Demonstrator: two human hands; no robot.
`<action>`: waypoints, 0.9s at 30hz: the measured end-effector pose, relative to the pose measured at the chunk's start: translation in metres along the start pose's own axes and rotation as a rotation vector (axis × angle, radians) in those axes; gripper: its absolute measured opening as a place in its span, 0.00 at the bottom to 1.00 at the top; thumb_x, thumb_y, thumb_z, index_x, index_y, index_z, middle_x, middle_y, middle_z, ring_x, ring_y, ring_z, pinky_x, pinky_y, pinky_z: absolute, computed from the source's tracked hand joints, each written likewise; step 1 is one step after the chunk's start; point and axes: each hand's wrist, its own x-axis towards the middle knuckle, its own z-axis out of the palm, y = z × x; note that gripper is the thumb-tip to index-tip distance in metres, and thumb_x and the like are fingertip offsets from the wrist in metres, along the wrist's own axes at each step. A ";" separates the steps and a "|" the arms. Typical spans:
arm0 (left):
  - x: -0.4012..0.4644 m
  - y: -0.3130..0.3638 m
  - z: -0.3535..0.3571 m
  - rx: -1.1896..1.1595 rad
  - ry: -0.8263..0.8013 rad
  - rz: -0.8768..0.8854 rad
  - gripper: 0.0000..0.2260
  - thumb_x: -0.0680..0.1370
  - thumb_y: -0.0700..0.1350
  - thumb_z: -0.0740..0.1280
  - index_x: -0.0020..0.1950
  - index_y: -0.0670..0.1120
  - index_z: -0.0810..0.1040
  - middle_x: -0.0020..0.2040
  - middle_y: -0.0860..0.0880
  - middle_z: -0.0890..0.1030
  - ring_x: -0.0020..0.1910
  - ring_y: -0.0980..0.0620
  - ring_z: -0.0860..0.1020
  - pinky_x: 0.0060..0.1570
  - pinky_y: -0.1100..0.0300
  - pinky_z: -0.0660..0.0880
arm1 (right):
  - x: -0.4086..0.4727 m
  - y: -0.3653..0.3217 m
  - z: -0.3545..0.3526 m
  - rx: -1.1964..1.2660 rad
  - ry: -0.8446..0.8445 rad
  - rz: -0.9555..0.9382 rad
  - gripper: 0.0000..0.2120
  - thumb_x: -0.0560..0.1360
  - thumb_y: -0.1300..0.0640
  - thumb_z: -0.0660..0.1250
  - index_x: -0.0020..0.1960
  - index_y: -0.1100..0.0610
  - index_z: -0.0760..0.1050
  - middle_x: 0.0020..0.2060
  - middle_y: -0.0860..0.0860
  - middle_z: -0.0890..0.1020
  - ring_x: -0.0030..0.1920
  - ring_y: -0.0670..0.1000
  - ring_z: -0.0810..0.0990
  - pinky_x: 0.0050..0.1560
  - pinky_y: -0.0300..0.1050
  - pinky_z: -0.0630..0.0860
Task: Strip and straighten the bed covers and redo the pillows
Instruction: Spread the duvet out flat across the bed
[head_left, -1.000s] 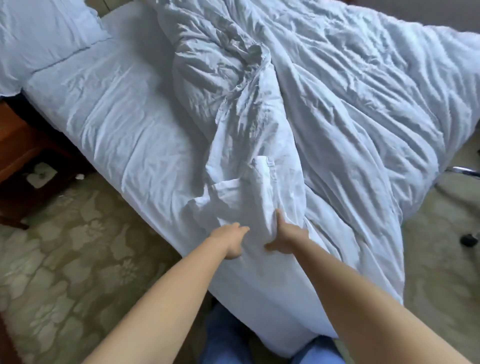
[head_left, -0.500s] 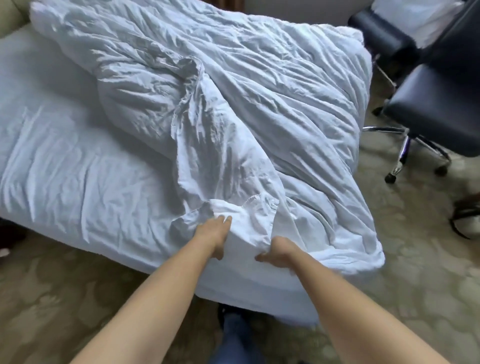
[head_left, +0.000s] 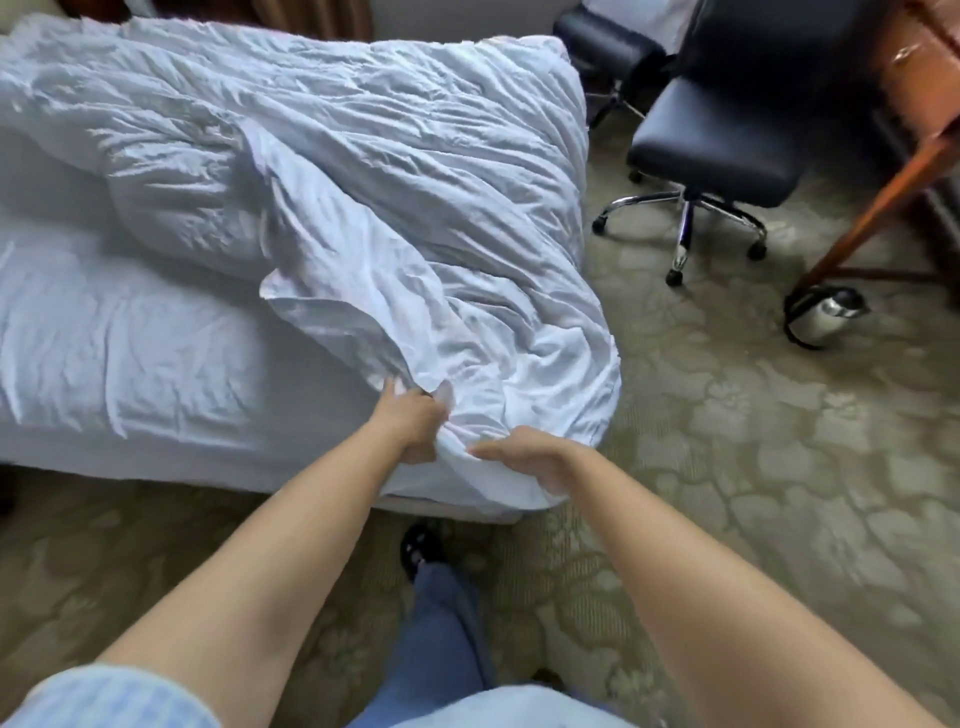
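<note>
Both arms reaching forward over the near right corner of the bed (head_left: 156, 395). Left hand (head_left: 410, 415) closed in a fist on a gathered fold of the white duvet (head_left: 389, 171), fingers curled into the cloth just where its loose edge flips back. Right hand (head_left: 524, 457) just beside it to the right, laid palm down on the same cloth at the corner, fingers pointing left and held together; whether pinching the fabric underneath, cannot tell.

Duvet heaped and heavily creased across the far and right part of the bed, draped over the near right corner and hanging down toward the carpet (head_left: 753, 467). White sheet (head_left: 130, 353) bared on the left and near part of the mattress, wrinkled but flat.

Right of the bed, well apart from it, a dark office chair (head_left: 727, 150) on a chrome wheeled base, standing on the patterned carpet. Further right, a wooden desk leg (head_left: 872, 208) slanting down, with a small dark bin (head_left: 826, 317) at its foot.

At the bottom, a leg in blue jeans (head_left: 447, 623) with a dark shoe (head_left: 421, 545) near the bed edge, and a pale blue striped sleeve (head_left: 104, 696) on the left arm.
</note>
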 end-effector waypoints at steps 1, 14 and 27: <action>-0.009 0.014 -0.004 0.035 0.030 0.014 0.21 0.74 0.51 0.64 0.67 0.48 0.70 0.64 0.47 0.75 0.65 0.45 0.71 0.67 0.45 0.63 | -0.010 0.013 -0.001 0.018 -0.017 0.011 0.30 0.78 0.45 0.64 0.74 0.58 0.61 0.66 0.51 0.68 0.64 0.52 0.68 0.61 0.45 0.65; -0.141 0.129 -0.021 -0.186 -0.340 -0.064 0.25 0.73 0.50 0.70 0.67 0.43 0.70 0.62 0.46 0.74 0.57 0.46 0.75 0.52 0.55 0.71 | -0.104 0.107 -0.012 -0.234 0.005 0.043 0.42 0.71 0.38 0.70 0.75 0.58 0.58 0.71 0.53 0.63 0.69 0.55 0.65 0.60 0.48 0.67; -0.201 0.140 0.035 -0.272 -0.078 -0.041 0.14 0.73 0.44 0.70 0.56 0.39 0.76 0.54 0.42 0.78 0.53 0.43 0.77 0.43 0.58 0.70 | -0.149 0.135 0.045 -0.542 0.305 -0.167 0.31 0.69 0.38 0.72 0.60 0.60 0.72 0.54 0.53 0.78 0.51 0.53 0.75 0.45 0.44 0.69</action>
